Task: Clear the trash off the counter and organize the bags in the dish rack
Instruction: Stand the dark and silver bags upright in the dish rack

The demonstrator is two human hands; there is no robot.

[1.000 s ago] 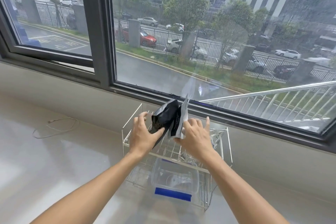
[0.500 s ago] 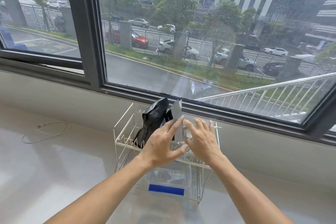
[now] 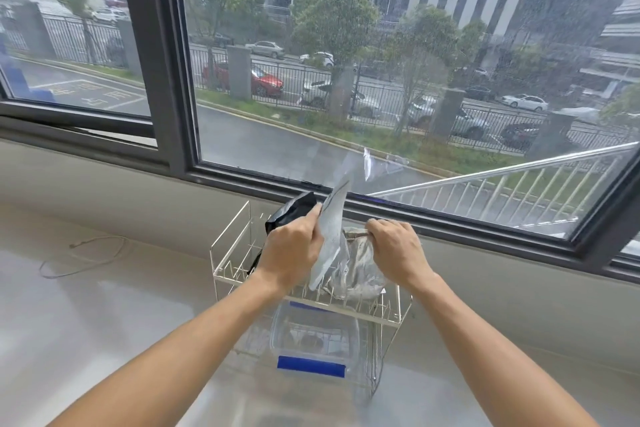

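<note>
A white wire dish rack (image 3: 228,246) with two tiers stands on the counter under the window. A black bag (image 3: 294,210) leans upright in the upper tier at the left. My left hand (image 3: 292,251) pinches a flat silver bag (image 3: 330,229) and holds it upright beside the black one. To its right, a crumpled clear plastic bag (image 3: 360,270) lies in the upper tier, and my right hand (image 3: 398,251) grips its top edge.
A clear plastic container with a blue strip (image 3: 313,345) sits on the rack's lower tier. A thin looped cord (image 3: 83,253) lies on the pale counter (image 3: 104,322) at the left. The dark window frame (image 3: 242,180) runs just behind the rack.
My left hand has left the black bag and taken hold of the silver bag. My right hand has moved right and closed on the clear bag's top.
</note>
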